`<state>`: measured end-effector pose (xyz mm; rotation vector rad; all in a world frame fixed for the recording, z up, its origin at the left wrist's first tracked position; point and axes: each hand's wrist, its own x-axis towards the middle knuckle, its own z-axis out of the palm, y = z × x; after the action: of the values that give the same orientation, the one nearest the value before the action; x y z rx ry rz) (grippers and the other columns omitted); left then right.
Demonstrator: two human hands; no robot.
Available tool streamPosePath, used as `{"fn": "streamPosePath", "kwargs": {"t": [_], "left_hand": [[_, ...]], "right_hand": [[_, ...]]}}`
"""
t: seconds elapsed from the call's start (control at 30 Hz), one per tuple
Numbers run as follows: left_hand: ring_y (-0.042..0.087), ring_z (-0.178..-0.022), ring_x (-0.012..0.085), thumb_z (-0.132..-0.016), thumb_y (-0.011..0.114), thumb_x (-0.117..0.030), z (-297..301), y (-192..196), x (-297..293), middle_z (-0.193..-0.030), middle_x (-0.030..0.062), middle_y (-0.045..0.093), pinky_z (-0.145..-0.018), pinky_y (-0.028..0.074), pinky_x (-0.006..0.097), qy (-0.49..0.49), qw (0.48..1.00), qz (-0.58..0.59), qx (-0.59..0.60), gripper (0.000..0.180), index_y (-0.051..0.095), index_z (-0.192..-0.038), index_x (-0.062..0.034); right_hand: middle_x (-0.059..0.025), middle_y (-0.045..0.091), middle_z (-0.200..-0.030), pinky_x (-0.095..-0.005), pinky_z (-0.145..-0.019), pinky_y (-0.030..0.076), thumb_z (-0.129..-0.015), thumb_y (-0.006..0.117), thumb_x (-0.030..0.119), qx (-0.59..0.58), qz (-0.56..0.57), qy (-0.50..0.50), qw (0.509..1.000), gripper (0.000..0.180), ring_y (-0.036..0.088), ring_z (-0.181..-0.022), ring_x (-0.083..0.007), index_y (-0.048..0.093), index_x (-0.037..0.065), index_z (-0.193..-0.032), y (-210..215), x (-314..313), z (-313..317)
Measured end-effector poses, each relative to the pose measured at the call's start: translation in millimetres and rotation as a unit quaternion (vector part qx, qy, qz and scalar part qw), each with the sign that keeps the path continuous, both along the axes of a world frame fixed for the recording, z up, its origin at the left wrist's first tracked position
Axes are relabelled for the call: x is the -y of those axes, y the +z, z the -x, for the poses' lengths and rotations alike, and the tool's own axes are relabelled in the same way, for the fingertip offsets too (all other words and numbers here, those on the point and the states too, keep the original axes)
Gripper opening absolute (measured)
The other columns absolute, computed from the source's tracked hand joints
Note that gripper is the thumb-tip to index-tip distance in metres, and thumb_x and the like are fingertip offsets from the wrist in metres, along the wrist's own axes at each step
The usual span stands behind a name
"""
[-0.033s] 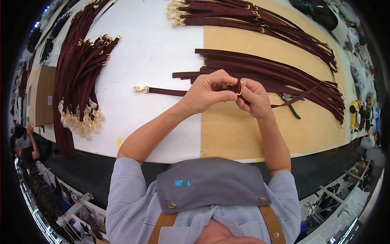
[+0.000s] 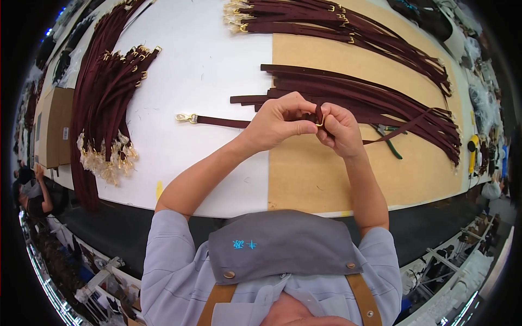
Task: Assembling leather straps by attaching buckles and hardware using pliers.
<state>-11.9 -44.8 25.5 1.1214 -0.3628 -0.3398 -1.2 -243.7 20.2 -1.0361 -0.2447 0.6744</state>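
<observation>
Both my hands are raised over the middle of the table, fingertips close together. My left hand (image 2: 280,124) pinches a dark maroon strap (image 2: 223,121), thumb and forefinger closed on it. My right hand (image 2: 340,129) grips the same strap beside a small gold buckle (image 2: 321,124), which sits between the two sets of fingertips. A bit of the strap loops up there; my fingers hide how it runs through the buckle. Left of my hands the strap lies on the white surface, ending in a gold snap hook (image 2: 186,118). A thin strap length (image 2: 402,129) runs out right of my right hand.
Green-handled pliers (image 2: 392,145) lie right of my right hand. Loose maroon straps (image 2: 348,92) are piled just beyond my hands. More buckled straps (image 2: 304,27) lie at the far edge; a bundle (image 2: 117,103) with wrapped hooks is at left, near a cardboard box (image 2: 54,127).
</observation>
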Motion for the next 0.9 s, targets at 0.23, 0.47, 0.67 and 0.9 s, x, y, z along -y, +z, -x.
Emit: {"fn": "streamPosePath", "kwargs": {"t": [0.23,0.47,0.67,0.9], "left_hand": [[0.043,-0.074,0.0086,-0.081,0.075,-0.014,-6,9,27,-0.085,0.0,0.045,-0.067,0.041,0.024,0.08,0.966,-0.225,0.099,0.035,0.056,-0.108,-0.0019],[0.053,-0.069,0.0178,-0.088,0.067,-0.032,-27,14,51,-0.074,0.0116,0.059,-0.064,0.043,0.035,0.004,0.939,-0.325,0.111,0.036,0.058,-0.091,0.0031],[0.053,-0.062,0.02,-0.089,0.066,-0.032,-23,19,63,-0.069,0.0138,0.059,-0.06,0.042,0.036,-0.067,0.925,-0.356,0.117,0.036,0.061,-0.088,0.003],[0.047,-0.062,0.0152,-0.094,0.056,-0.034,-27,19,70,-0.068,0.0057,0.054,-0.06,0.039,0.033,-0.095,0.947,-0.286,0.115,0.036,0.063,-0.09,0.0012]], "right_hand": [[0.0002,0.056,-0.067,-0.0249,-0.052,0.039,-0.102,0.041,0.028,0.251,0.309,-0.192,0.897,0.036,0.049,-0.057,-0.0089,0.061,0.001,-0.086,7,0,2],[-0.0119,0.066,-0.081,-0.0275,-0.053,0.043,-0.102,0.033,0.03,0.236,0.19,-0.503,0.809,0.043,0.057,-0.061,-0.0166,0.062,0.001,-0.091,63,82,-9],[-0.0138,0.064,-0.086,-0.0319,-0.054,0.047,-0.103,0.036,0.03,0.204,0.096,-0.474,0.852,0.04,0.059,-0.063,-0.0201,0.06,-0.001,-0.096,54,95,7],[-0.0156,0.064,-0.075,-0.0338,-0.054,0.053,-0.102,0.043,0.029,0.218,0.208,-0.485,0.821,0.044,0.062,-0.055,-0.023,0.064,-0.006,-0.085,74,102,20]]}}
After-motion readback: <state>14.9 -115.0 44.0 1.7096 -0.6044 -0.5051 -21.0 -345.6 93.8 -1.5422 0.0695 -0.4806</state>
